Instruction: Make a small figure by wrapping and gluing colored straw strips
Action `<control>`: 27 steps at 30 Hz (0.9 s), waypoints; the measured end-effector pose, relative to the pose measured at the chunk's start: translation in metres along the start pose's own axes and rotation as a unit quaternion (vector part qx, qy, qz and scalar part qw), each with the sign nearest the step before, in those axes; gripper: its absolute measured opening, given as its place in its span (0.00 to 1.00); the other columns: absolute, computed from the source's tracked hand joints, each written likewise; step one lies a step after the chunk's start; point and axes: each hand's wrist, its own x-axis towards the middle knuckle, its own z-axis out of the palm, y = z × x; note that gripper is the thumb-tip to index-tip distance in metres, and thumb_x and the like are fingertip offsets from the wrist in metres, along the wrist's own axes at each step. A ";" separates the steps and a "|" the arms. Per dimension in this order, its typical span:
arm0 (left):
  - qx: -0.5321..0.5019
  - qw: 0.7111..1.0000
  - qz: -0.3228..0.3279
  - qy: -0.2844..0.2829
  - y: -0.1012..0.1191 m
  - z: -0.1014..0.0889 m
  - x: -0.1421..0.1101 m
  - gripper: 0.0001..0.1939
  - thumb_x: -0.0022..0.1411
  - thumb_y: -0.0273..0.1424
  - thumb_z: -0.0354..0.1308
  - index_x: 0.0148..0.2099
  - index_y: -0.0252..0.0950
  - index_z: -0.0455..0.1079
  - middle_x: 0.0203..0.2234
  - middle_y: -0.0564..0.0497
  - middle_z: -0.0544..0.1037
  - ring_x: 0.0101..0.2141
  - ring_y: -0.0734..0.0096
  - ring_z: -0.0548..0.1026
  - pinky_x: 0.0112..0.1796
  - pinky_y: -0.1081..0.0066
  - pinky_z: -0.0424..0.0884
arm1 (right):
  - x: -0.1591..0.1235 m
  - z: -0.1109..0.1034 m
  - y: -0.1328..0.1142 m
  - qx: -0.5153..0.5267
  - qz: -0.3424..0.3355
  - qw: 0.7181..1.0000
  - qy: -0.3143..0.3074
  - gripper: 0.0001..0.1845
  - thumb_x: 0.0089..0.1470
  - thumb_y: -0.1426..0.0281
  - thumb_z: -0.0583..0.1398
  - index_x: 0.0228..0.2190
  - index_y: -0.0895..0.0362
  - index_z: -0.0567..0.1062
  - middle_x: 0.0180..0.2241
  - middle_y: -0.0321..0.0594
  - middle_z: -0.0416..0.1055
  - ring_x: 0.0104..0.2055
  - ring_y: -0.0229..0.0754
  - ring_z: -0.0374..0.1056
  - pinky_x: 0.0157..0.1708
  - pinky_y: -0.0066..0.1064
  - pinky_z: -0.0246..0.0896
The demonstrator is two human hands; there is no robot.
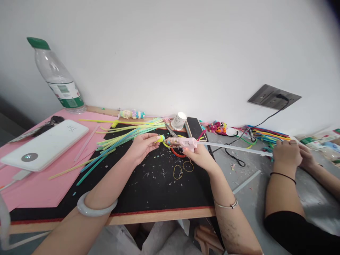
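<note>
the left hand [143, 147] is pinching a small yellow-and-green piece [160, 138] between thumb and fingertips, probably so that most of it is staying exposed. the right hand [200, 156] is grasping a pink glue gun [188, 142] from below, and its nozzle end is pointing at the piece; whether the two are touching, i cannot tell. both hands are hovering over the black mat [148, 191], likely so that drips and scraps are landing there and not on the wood.

a long, whitish glue stick [228, 146] is jutting out of the gun's back, seemingly because much of it is waiting to be fed in. its far end is reaching near a co-worker's hands [288, 154].

fuzzy strips [127, 134] are lying in a loose bundle beside the left hand, perhaps for easy picking. scissors with red handles [178, 153] are resting under the gun, and two rubber bands [177, 172] are lying just in front of them. a paper cup [179, 121] and a phone [196, 128] are sitting behind, close to the wall. a white power bank [47, 143] is lying on pink sheets [57, 193], its cable plugged in, and a bottle [69, 92] is standing behind them.
</note>
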 end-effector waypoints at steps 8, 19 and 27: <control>0.000 1.000 0.001 -0.006 0.000 -0.002 0.001 0.11 0.44 0.26 0.67 0.32 0.32 0.71 0.23 0.51 0.76 0.25 0.77 0.73 0.34 0.72 0.70 | 0.000 0.000 -0.001 0.006 -0.007 1.000 -0.003 0.20 0.53 0.64 0.55 0.45 0.61 0.72 0.38 0.43 0.72 0.36 0.42 0.66 0.36 0.32 0.60; 0.017 1.000 -0.001 -0.009 -0.002 -0.002 0.001 0.11 0.42 0.27 0.67 0.31 0.31 0.72 0.23 0.50 0.76 0.25 0.77 0.73 0.34 0.72 0.70 | 0.001 -0.002 -0.005 0.001 -0.004 1.000 0.031 0.14 0.52 0.63 0.56 0.37 0.57 0.74 0.23 0.38 0.68 0.29 0.42 0.64 0.27 0.30 0.58; 0.037 0.999 -0.002 -0.018 -0.002 -0.001 0.001 0.13 0.42 0.29 0.69 0.32 0.31 0.72 0.23 0.51 0.75 0.25 0.77 0.72 0.35 0.71 0.70 | 0.001 -0.003 -0.006 0.011 0.015 0.999 0.027 0.15 0.51 0.63 0.56 0.37 0.60 0.74 0.21 0.36 0.67 0.26 0.39 0.63 0.26 0.29 0.58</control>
